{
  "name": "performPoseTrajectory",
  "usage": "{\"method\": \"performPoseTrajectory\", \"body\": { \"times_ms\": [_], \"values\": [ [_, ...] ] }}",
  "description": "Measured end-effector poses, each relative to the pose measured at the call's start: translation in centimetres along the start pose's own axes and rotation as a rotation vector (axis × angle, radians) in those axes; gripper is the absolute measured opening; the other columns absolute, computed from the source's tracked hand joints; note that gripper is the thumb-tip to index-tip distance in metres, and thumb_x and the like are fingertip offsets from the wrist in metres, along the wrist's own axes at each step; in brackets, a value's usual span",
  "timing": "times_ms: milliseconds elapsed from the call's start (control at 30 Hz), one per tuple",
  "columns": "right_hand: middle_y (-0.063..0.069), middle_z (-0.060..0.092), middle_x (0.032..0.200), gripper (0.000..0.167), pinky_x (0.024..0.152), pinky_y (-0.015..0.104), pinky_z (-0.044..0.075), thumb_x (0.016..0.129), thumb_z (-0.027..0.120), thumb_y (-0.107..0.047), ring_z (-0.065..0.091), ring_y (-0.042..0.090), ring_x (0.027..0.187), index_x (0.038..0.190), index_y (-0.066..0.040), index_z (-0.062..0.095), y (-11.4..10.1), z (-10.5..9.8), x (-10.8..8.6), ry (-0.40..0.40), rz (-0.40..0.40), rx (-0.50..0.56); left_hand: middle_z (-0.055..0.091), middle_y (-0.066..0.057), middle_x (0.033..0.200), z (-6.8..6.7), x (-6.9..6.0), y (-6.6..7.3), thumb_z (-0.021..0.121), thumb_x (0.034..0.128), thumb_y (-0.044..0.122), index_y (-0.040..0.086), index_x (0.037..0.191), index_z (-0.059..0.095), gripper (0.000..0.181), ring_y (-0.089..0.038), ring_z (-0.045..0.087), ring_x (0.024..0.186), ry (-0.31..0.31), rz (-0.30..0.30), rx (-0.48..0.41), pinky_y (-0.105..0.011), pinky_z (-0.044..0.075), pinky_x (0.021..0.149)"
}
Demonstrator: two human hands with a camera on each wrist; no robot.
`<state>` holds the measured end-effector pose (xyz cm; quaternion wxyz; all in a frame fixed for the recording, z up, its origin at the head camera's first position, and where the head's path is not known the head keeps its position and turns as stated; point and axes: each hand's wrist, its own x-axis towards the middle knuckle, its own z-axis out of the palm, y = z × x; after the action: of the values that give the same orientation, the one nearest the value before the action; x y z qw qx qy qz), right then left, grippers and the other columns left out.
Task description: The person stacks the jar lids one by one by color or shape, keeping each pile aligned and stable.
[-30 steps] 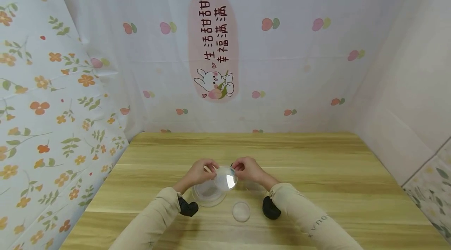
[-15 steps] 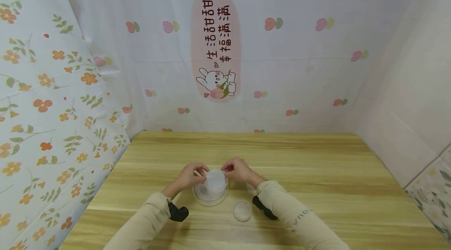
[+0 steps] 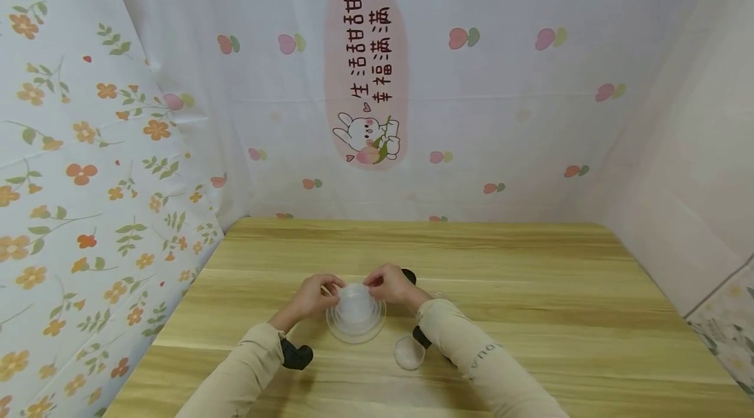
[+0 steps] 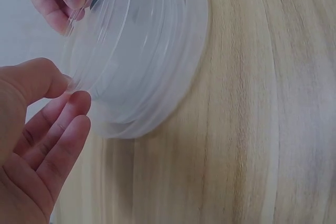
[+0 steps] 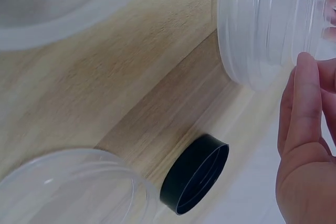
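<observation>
Between both hands is a clear round plastic lid (image 3: pixel 355 292), its rim lying over a stack of wider clear lids (image 3: pixel 356 337) on the table. My left hand (image 3: pixel 315 296) pinches the near-left edge with thumb and fingertips; in the left wrist view, the ridged rim of the lid (image 4: pixel 116 22) sits tilted against the stack (image 4: pixel 173 61). On the opposite edge, my right hand (image 3: pixel 391 284) holds the rim between thumb and fingers. Whether the held lid rests fully on the stack, I cannot tell.
A smaller translucent round lid (image 3: pixel 409 352) lies at the front, right of the stack. A black cap (image 5: pixel 194 174) stands behind my right hand. Beside it is another clear round piece (image 5: pixel 73 187), mostly hidden by my right arm in the head view.
Both hands have carried the clear lid leftward, from beside the stack to on top of it. The black cap now shows more behind the right hand, and the head view has shifted slightly.
</observation>
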<state>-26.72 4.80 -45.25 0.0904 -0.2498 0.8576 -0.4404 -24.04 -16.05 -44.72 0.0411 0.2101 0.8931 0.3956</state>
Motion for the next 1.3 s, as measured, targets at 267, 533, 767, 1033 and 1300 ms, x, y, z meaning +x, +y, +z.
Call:
{"method": "performPoseTrajectory", "body": {
  "times_ms": [267, 533, 767, 1033, 1300],
  "values": [
    [0.009, 0.064, 0.08, 0.014, 0.059, 0.02, 0.046, 0.076, 0.059, 0.006, 0.054, 0.011, 0.069, 0.087, 0.005, 0.068, 0.0, 0.1, 0.1, -0.002, -0.025, -0.042, 0.055, -0.004, 0.07, 0.2, 0.0, -0.3, 0.058, 0.0722, -0.007, -0.006, 0.093, 0.062, 0.021, -0.014, 0.051, 0.065, 0.003, -0.011, 0.004, -0.024, 0.046, 0.059],
    [0.007, 0.063, 0.077, 0.014, 0.057, 0.018, 0.044, 0.075, 0.059, 0.006, 0.051, 0.008, 0.066, 0.084, 0.004, 0.069, 0.5, 0.5, 0.1, 0.001, -0.014, -0.071, 0.054, -0.004, 0.07, 1.0, -0.1, -0.7, 0.06, 0.0712, -0.007, -0.006, 0.091, 0.063, 0.02, -0.014, 0.05, 0.064, 0.017, -0.035, -0.009, -0.022, 0.044, 0.057],
    [0.006, 0.063, 0.074, 0.014, 0.055, 0.017, 0.043, 0.073, 0.059, 0.007, 0.05, 0.008, 0.064, 0.083, 0.004, 0.069, 0.9, 0.8, 0.4, -0.006, -0.016, -0.077, 0.053, -0.003, 0.069, 1.2, -0.2, -0.9, 0.06, 0.0705, -0.008, -0.007, 0.091, 0.063, 0.02, -0.013, 0.049, 0.062, 0.023, -0.053, -0.037, -0.022, 0.043, 0.054],
    [0.005, 0.061, 0.071, 0.012, 0.054, 0.018, 0.043, 0.075, 0.06, 0.006, 0.05, 0.008, 0.063, 0.083, 0.003, 0.068, 0.8, 0.8, 0.5, -0.019, 0.015, -0.081, 0.053, -0.002, 0.07, 1.3, -0.2, -1.2, 0.062, 0.0711, -0.007, -0.006, 0.091, 0.063, 0.02, -0.012, 0.049, 0.063, 0.036, -0.08, -0.065, -0.023, 0.043, 0.055],
    [0.002, 0.058, 0.068, 0.008, 0.053, 0.018, 0.043, 0.074, 0.062, 0.006, 0.049, 0.008, 0.061, 0.079, 0.002, 0.066, 0.7, 0.8, 0.4, -0.009, 0.032, -0.077, 0.053, -0.003, 0.07, 1.7, -0.3, -1.4, 0.063, 0.0707, -0.008, -0.007, 0.091, 0.063, 0.02, -0.013, 0.049, 0.062, 0.062, -0.079, -0.092, -0.023, 0.042, 0.054]
  ]
}}
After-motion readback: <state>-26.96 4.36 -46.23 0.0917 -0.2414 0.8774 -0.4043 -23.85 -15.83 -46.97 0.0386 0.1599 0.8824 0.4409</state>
